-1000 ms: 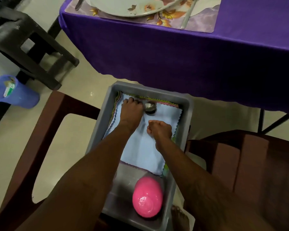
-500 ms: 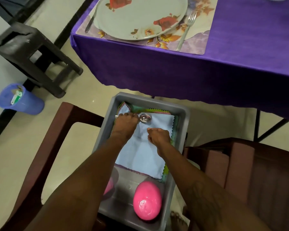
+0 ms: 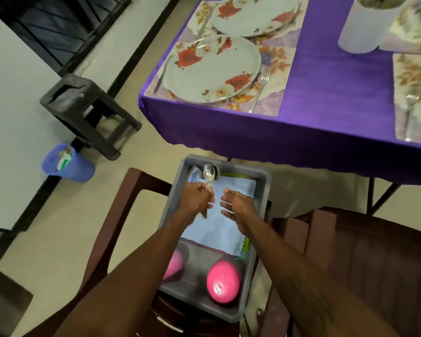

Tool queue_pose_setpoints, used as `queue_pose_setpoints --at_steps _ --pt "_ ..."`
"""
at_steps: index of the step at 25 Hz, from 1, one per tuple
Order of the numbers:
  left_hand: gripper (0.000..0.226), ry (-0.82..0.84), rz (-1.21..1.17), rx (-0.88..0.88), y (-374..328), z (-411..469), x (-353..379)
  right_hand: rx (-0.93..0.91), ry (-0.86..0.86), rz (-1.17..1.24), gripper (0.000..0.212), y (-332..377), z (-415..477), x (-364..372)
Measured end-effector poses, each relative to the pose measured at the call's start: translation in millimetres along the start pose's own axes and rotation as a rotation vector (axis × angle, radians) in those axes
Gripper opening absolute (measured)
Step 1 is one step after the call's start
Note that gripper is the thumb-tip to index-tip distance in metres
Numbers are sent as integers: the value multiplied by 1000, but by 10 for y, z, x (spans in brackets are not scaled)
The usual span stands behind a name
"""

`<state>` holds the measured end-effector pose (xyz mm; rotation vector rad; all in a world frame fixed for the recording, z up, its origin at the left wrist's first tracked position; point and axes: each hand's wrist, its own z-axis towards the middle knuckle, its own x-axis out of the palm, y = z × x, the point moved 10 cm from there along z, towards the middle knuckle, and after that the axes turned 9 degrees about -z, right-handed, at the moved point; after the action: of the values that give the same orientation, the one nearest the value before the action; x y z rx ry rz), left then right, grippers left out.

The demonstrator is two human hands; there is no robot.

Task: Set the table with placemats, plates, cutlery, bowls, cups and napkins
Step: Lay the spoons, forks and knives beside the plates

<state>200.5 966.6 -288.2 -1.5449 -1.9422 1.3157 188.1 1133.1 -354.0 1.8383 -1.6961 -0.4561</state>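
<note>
**Spoons coming up out of the grey tub**

The left hand (image 3: 197, 198) is closing around the handles of a small bundle of spoons (image 3: 210, 173), bowls pointing to the far end, and is holding them just above the blue napkin (image 3: 219, 224) in the grey tub (image 3: 263, 198). Gripping low on the handles is keeping the bowls together, probably so they can be dealt out one by one at the table (image 3: 326, 98). The right hand (image 3: 237, 205) is hovering just beside it, fingers loosely spread and gripping nothing, likely waiting to take a spoon or steady the napkin pile.

The tub is sitting on a brown chair (image 3: 122, 210), near the purple-clothed table. Under the blue napkin, other coloured napkins are showing at the edges, and at the near end a pink bowl (image 3: 223, 280) is lying upside down, with a second one half hidden under the left forearm.

On the table, the nearest placemat (image 3: 275, 93) is already carrying a floral plate (image 3: 212, 69), a knife (image 3: 162, 75) on its left and a fork (image 3: 259, 90) on its right; no spoon there yet. A white cup (image 3: 365, 25) is standing farther right. The tub's far wall and the hanging cloth edge are lying between the spoons and that setting, so I judge they need lifting clear first.
</note>
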Motion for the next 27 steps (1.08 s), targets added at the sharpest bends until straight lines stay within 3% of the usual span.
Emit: queue_pose_setpoints --at_steps 3,9,27 --pt "8 72 -77 -37 -240 -632 79 -90 117 -41 19 391 -619 64" --pt "10 123 -126 -32 -638 -1653 126 -145 155 -156 21 678 -1707 -176" --pt "14 107 -170 99 -627 -3975 -148 -271 -29 -69 19 147 -4027 -631"
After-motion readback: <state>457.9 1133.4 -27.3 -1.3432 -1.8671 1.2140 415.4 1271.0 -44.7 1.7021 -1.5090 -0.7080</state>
